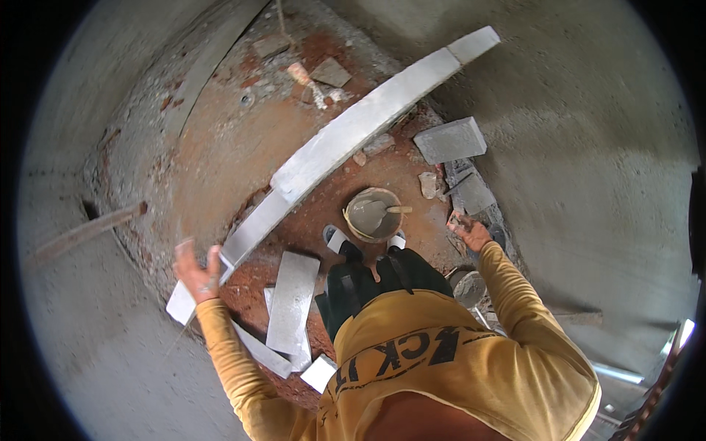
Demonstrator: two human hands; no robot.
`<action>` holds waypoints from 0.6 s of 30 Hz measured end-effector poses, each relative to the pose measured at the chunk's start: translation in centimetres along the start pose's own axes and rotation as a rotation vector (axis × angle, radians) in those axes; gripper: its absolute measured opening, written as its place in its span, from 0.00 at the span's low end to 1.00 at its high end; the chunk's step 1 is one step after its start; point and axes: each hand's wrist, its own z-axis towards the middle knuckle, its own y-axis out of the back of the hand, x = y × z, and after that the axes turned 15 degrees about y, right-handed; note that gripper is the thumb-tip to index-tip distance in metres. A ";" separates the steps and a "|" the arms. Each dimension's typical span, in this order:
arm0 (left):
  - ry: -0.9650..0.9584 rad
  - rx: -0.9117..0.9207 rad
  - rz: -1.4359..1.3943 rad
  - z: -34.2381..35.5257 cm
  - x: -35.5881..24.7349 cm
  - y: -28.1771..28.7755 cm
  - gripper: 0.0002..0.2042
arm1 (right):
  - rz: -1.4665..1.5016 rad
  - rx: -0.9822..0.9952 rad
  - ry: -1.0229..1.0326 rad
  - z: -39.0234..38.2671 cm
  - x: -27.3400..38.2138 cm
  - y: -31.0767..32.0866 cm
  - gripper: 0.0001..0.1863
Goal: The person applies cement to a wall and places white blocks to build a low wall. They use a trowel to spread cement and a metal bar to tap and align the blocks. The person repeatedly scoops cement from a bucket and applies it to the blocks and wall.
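a long grey straightedge board (353, 132) runs slantwise over the red dirt floor (228, 154), its near end gripped by the left hand (197, 273) with fingers curled around it. below it sits a round pan of grey mortar (373, 214) by the person's feet. the right hand (468, 231) is closed around a small lump of mortar beside the plastered wall (588, 184).

Single head-worn fisheye view, looking steeply down the wearer's yellow shirt (456, 367) to the reddish floor (243, 147) below. Plastered walls (588, 147) curve around the rim. The forearms enter from the lower edge; the floor lies farther off.
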 end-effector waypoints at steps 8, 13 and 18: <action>-0.196 0.376 0.302 -1.6 -10.6 -5.3 0.16 | 0.009 0.002 -0.090 -3.7 -1.7 -1.7 0.42; -0.252 0.225 0.117 -2.2 -8.9 -3.3 0.19 | 0.044 -0.058 -0.096 -5.3 -3.8 -2.9 0.44; -0.105 0.235 0.137 -1.6 -9.7 -2.4 0.35 | 0.060 0.060 -0.193 -4.6 -5.1 -4.1 0.49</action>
